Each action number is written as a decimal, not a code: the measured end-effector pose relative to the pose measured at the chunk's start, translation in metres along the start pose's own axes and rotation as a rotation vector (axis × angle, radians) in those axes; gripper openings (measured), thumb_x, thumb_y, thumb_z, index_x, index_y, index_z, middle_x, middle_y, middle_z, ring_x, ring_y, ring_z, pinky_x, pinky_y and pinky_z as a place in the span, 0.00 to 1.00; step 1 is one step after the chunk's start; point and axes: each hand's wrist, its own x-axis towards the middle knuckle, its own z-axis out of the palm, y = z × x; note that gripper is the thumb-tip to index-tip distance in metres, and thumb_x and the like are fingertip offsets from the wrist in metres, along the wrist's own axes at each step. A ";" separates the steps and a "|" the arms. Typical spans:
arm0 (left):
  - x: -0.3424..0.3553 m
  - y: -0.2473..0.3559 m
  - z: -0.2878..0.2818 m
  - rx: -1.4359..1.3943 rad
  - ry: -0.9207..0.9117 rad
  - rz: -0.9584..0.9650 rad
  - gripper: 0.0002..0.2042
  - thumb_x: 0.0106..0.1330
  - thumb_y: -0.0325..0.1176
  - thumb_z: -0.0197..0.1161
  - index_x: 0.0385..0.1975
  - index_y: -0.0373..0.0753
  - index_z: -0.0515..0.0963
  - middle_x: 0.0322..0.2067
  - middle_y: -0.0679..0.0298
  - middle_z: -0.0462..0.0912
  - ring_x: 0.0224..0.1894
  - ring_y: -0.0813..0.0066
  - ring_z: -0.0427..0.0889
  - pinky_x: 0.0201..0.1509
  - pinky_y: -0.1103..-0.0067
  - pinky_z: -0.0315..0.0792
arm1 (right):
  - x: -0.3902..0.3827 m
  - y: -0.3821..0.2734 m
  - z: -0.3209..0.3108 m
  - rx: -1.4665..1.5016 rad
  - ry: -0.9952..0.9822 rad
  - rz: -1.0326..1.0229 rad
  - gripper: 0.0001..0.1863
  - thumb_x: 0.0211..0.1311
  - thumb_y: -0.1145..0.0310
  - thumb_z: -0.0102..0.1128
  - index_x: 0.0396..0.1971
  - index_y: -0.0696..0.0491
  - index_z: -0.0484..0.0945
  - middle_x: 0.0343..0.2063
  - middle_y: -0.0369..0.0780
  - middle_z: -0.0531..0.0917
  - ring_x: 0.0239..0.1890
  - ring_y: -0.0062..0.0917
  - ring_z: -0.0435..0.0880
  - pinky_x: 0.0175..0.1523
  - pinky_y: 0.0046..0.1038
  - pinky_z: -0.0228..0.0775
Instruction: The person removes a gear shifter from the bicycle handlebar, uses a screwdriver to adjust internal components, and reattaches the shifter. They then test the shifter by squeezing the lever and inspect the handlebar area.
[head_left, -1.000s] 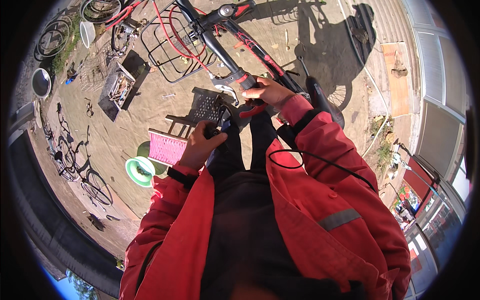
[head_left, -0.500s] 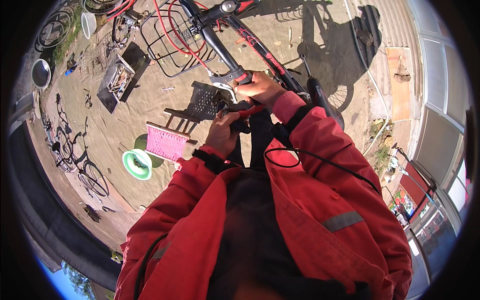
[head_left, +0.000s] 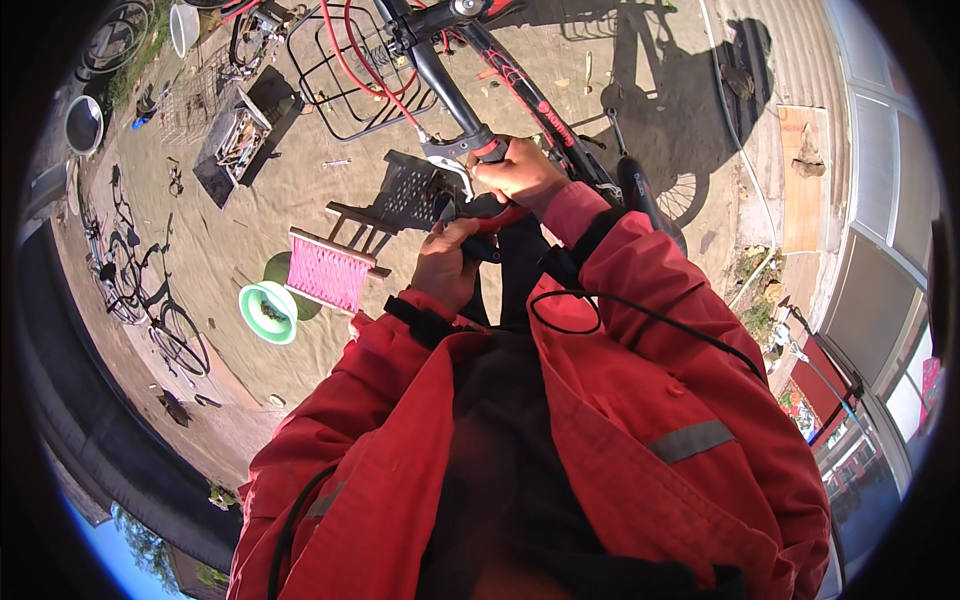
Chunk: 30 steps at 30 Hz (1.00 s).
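A black bicycle handlebar (head_left: 440, 85) runs down toward me, with a silver-and-black brake lever (head_left: 450, 160) near its end. My right hand (head_left: 522, 178) is closed around the handlebar's end, just beyond a red ring. Below it, my left hand (head_left: 446, 262) is closed on a dark piece with a red part (head_left: 503, 219); fingers hide much of it and its kind is unclear. The red part reaches to just under my right hand. The black frame tube with red markings (head_left: 520, 100) slants away to the right of the handlebar.
A wire basket (head_left: 318, 104) sits by the handlebar. To the left are a small stool with pink webbing (head_left: 328, 272), a green basin (head_left: 268, 335) and a metal box of tools (head_left: 236, 145). A bicycle (head_left: 180, 340) stands farther left; a pale hose (head_left: 735, 130) lies right.
The view has shifted slightly, so the surroundings sit a little differently. Both hands keep their grips, with the left tilted slightly; the handlebar appears slightly lower and farther right.
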 end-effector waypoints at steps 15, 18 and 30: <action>-0.004 -0.007 -0.005 0.019 -0.010 0.043 0.06 0.68 0.27 0.63 0.40 0.33 0.78 0.36 0.58 0.84 0.38 0.64 0.85 0.48 0.68 0.81 | 0.000 0.001 0.004 -0.074 0.068 0.033 0.05 0.61 0.68 0.60 0.31 0.54 0.78 0.15 0.33 0.76 0.15 0.17 0.75 0.21 0.24 0.65; -0.001 -0.006 -0.006 0.037 -0.026 0.024 0.08 0.67 0.27 0.63 0.43 0.32 0.78 0.38 0.57 0.84 0.39 0.63 0.85 0.48 0.68 0.80 | 0.002 0.004 -0.001 -0.051 0.022 0.041 0.07 0.62 0.67 0.62 0.34 0.54 0.78 0.17 0.33 0.78 0.15 0.18 0.77 0.22 0.25 0.67; -0.005 0.005 -0.017 0.100 0.032 0.011 0.07 0.69 0.26 0.59 0.43 0.32 0.78 0.41 0.54 0.84 0.43 0.59 0.84 0.50 0.65 0.79 | -0.038 0.041 -0.016 0.499 0.069 0.240 0.28 0.72 0.42 0.52 0.49 0.54 0.79 0.37 0.39 0.86 0.40 0.27 0.85 0.51 0.31 0.75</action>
